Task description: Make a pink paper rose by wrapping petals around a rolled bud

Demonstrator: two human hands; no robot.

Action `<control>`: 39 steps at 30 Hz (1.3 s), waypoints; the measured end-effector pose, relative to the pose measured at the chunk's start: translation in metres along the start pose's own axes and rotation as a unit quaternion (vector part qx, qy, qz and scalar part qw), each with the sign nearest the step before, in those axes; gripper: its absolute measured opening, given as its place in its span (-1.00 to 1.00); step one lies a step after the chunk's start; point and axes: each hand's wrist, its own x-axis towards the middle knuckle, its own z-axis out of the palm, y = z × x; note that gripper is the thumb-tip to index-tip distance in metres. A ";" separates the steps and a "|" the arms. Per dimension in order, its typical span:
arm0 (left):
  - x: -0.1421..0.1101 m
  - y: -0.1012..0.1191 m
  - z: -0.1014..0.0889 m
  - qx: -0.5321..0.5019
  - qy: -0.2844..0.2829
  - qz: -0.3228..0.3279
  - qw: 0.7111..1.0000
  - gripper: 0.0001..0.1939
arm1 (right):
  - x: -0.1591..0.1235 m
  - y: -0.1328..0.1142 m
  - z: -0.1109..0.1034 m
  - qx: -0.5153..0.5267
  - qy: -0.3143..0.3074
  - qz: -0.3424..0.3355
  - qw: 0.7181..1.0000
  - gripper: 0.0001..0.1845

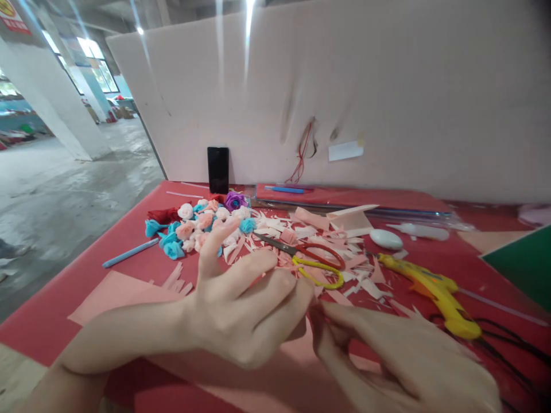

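Note:
My left hand (253,312) is curled over the front of the table, back of the hand towards me, with one finger raised. Its fingertips meet those of my right hand (387,350), which is closed in a pinch. Whatever lies between them is hidden by the fingers. Beneath both hands is a pink paper sheet (275,378). Just beyond them lie scissors (318,267) with red and yellow handles, among pink and white paper scraps (365,281). Paper roses (202,226) in pink, white and blue are heaped past my left hand.
A yellow glue gun (430,287) with a dark cord lies at right, near a white egg-shaped object (386,238) and a white bottle (424,232). A black phone (218,170) leans on the upright board (387,86). Another pink sheet (123,295) and a blue pen-like stick (129,253) lie left.

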 end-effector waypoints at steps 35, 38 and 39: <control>0.030 -0.030 -0.020 -0.461 -0.277 -0.260 0.802 -0.82 | 0.032 0.039 -0.009 -0.045 -0.063 -0.248 0.966 -0.60; 0.030 -0.027 -0.017 -0.500 -0.286 -0.275 0.770 -0.85 | 0.041 0.036 -0.013 -0.057 -0.073 -0.309 0.947 -0.51; 0.030 -0.026 -0.017 -0.503 -0.283 -0.281 0.767 -0.86 | 0.042 0.036 -0.014 -0.067 -0.070 -0.323 0.941 -0.50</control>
